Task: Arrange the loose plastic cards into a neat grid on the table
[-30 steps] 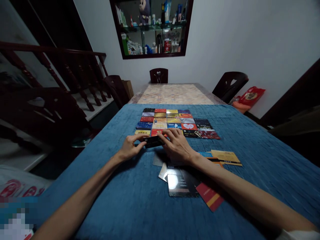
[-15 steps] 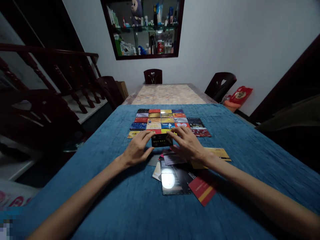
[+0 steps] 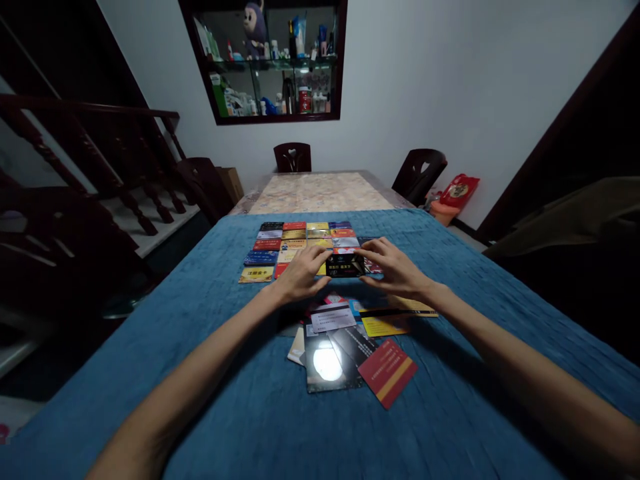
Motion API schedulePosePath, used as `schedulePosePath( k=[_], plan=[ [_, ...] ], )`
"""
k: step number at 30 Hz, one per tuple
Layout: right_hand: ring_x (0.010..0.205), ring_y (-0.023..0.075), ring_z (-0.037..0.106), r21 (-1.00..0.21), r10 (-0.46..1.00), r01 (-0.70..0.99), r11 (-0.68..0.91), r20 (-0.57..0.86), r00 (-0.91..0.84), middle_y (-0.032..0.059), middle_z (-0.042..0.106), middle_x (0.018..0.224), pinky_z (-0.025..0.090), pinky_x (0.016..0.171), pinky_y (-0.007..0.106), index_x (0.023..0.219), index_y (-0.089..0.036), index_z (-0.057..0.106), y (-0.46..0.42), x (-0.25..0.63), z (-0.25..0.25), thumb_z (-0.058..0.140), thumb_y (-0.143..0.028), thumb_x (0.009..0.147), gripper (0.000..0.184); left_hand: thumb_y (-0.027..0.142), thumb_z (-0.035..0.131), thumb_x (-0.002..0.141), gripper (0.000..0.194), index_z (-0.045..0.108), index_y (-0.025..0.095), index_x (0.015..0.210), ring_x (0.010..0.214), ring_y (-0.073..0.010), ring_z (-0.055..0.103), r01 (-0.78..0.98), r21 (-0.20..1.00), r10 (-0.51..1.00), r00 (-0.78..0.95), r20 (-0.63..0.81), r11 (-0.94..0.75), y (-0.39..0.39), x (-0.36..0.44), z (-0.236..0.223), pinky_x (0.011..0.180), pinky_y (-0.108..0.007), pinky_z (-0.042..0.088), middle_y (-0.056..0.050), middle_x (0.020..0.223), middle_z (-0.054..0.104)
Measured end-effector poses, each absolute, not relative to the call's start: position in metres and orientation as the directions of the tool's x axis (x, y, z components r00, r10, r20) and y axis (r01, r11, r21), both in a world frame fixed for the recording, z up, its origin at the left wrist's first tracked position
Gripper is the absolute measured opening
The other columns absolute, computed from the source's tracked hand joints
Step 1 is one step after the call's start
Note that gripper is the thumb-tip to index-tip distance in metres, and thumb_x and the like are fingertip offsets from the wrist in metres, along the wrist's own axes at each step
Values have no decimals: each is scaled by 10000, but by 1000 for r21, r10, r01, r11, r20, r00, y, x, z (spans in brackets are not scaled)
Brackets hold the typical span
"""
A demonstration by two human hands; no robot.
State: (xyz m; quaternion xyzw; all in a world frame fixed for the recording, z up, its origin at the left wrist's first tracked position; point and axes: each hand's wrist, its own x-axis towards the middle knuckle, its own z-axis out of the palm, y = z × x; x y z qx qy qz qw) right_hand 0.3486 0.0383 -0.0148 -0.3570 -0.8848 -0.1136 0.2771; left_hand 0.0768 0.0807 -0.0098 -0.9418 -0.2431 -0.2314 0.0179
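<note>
Head view, black card, card rows part-hidden

Black VIP card, tipped up, long edges level
Its gold-lettered face is turned to the viewer, pale streaks at the right end; it is by the near edge of the card rows, beyond the loose cards.

On my feed both bare arms extend fwd, converging nr ctr: L arm from lower L, R arm from lower R. L hand & R hand roughly lvl, fingers bent on top, thumbs below, each in a pinch; tips facing, w/ hands just apart.
</note>
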Motion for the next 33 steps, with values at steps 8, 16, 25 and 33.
schedulePosePath(
  k=[8, 16, 25, 33],
  plan=[
    [999, 273, 532, -93, 653, 719, 689, 511, -559, 138, 635, 1154, 494, 868, 473, 1260, -197, 650, 62, 374, -30, 628, -332, 872, 411, 250, 645, 863, 396, 586, 166, 1246, 1204, -302, 519, 522, 121, 527, 769, 362, -844, 107, 108, -24, 1036, -460, 446, -130, 1270, 588],
    [1026, 270, 561, -174, 704, 731, 660, 482, -521, 114, 691, 1148, 496, 911, 491, 1176, -205, 697, 73, 382, -52, 639, -316, 886, 316, 284, 658, 865, 341, 644, 135, 1171, 1146, -308, 530, 579, 161, 598, 743, 300, -800, 117, 122, -36, 996, -464, 462, -137, 1171, 638],
    [1005, 264, 584, -166, 718, 743, 649, 458, -524, 117, 701, 1137, 490, 896, 483, 1143, -204, 710, 75, 385, -59, 636, -307, 889, 284, 302, 629, 886, 305, 663, 130, 1136, 1137, -306, 523, 584, 172, 609, 751, 256, -793, 118, 128, -40, 989, -477, 454, -139, 1151, 661],
    [1011, 263, 581, -154, 726, 753, 640, 443, -526, 117, 703, 1146, 487, 907, 476, 1157, -196, 709, 77, 384, -63, 620, -310, 902, 293, 299, 615, 899, 293, 670, 140, 1139, 1163, -305, 508, 594, 156, 614, 750, 248, -789, 121, 127, -45, 986, -478, 457, -137, 1173, 656]
  ],
)
